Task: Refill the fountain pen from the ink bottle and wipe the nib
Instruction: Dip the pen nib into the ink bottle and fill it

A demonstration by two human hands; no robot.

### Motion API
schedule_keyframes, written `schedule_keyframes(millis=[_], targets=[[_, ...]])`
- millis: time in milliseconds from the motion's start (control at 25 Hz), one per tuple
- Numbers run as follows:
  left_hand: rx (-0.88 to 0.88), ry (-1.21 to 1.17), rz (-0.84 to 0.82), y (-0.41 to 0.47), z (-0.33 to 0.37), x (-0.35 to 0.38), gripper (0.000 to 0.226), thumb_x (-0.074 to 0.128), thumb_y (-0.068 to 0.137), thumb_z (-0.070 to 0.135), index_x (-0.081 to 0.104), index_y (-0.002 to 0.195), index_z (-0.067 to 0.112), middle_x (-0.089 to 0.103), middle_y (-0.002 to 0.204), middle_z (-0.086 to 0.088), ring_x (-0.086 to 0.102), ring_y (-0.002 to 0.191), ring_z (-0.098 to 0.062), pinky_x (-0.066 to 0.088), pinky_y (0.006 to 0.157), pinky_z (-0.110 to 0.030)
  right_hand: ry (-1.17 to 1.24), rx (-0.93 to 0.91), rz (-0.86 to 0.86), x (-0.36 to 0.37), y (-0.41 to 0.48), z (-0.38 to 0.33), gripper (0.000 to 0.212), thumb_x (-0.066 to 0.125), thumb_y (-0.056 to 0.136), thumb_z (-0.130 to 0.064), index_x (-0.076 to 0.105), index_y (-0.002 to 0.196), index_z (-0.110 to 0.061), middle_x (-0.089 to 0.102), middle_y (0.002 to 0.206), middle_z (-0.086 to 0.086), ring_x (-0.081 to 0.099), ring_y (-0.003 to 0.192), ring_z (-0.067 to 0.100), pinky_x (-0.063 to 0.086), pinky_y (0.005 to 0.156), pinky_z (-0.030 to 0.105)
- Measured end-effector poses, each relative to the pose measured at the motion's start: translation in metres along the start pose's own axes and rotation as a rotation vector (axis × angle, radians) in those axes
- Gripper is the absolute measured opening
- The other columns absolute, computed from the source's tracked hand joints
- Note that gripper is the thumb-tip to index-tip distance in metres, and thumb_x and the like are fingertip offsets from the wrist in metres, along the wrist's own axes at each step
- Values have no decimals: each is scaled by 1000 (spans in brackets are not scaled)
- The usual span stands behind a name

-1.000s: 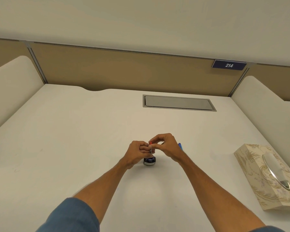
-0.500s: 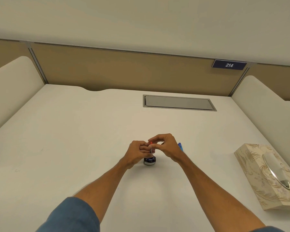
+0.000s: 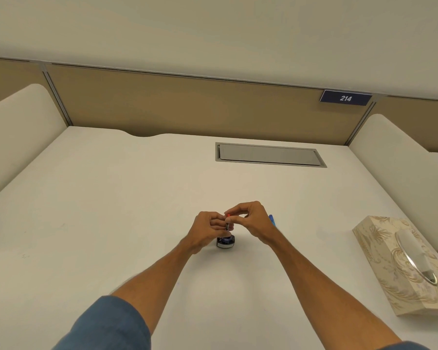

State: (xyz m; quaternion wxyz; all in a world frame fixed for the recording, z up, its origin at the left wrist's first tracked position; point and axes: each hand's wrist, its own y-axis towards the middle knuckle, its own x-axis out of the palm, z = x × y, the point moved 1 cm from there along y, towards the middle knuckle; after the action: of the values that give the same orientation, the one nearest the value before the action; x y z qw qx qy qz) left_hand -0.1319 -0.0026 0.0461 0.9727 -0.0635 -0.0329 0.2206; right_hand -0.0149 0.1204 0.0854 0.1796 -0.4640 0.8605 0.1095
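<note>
A small dark ink bottle (image 3: 225,242) stands on the white desk near the middle. Directly above it the fountain pen part (image 3: 227,226) is held upright, its lower end pointing down into the bottle's mouth and a red tip at its top. My left hand (image 3: 208,228) grips the pen's body from the left with curled fingers. My right hand (image 3: 253,219) pinches the red top end between thumb and forefinger. The nib is hidden. A blue pen piece (image 3: 272,219) lies on the desk just behind my right hand.
A patterned tissue box (image 3: 379,263) with a tissue showing sits at the right edge. A grey cable hatch (image 3: 268,154) is set into the desk further back. Low white dividers flank both sides, with a tan partition behind.
Both hands and the pen hold nearly the same place above the bottle; only a slight shift of the fingers at the pen's top.
</note>
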Motion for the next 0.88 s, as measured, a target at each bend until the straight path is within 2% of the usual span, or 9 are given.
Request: schedule_keyframes(millis=[200, 400, 560, 760, 880], targets=[[-6, 0, -2, 1, -1, -1, 32, 75, 69, -15, 68, 98, -3, 75, 94, -20, 74, 90, -26, 58, 76, -29, -6, -15, 15, 1, 0, -2, 10, 81, 74, -14, 75, 82, -12, 75, 83, 5, 71, 79, 16, 51, 72, 17], [2, 10, 0, 1, -1, 0, 32, 75, 70, -14, 69, 99, -3, 75, 94, -19, 74, 91, -28, 58, 76, -29, 9, 0, -2, 0, -1, 1, 11, 78, 78, -14, 77, 89, -13, 77, 88, 4, 71, 86, 13, 52, 78, 19], [-3, 2, 0, 1, -2, 0, 33, 76, 69, -14, 69, 99, -3, 75, 95, -20, 74, 92, -28, 58, 78, -31, -7, -25, 12, 0, -2, -1, 8, 78, 77, -12, 75, 84, -11, 75, 84, 6, 69, 78, 10, 48, 68, 12], [-1, 7, 5, 1, -1, 0, 34, 76, 69, -14, 68, 101, -5, 75, 93, -20, 74, 91, -27, 58, 76, -29, 19, -14, 0, 0, -2, 0, 12, 77, 78, -12, 77, 90, -11, 77, 88, 3, 71, 85, 12, 51, 72, 13], [0, 5, 7, 0, -1, 0, 33, 76, 69, -15, 69, 99, -2, 75, 92, -19, 74, 90, -27, 58, 74, -28, 3, -21, 9, 0, -1, 0, 8, 77, 78, -12, 76, 85, -12, 76, 86, 4, 71, 82, 13, 51, 72, 14]])
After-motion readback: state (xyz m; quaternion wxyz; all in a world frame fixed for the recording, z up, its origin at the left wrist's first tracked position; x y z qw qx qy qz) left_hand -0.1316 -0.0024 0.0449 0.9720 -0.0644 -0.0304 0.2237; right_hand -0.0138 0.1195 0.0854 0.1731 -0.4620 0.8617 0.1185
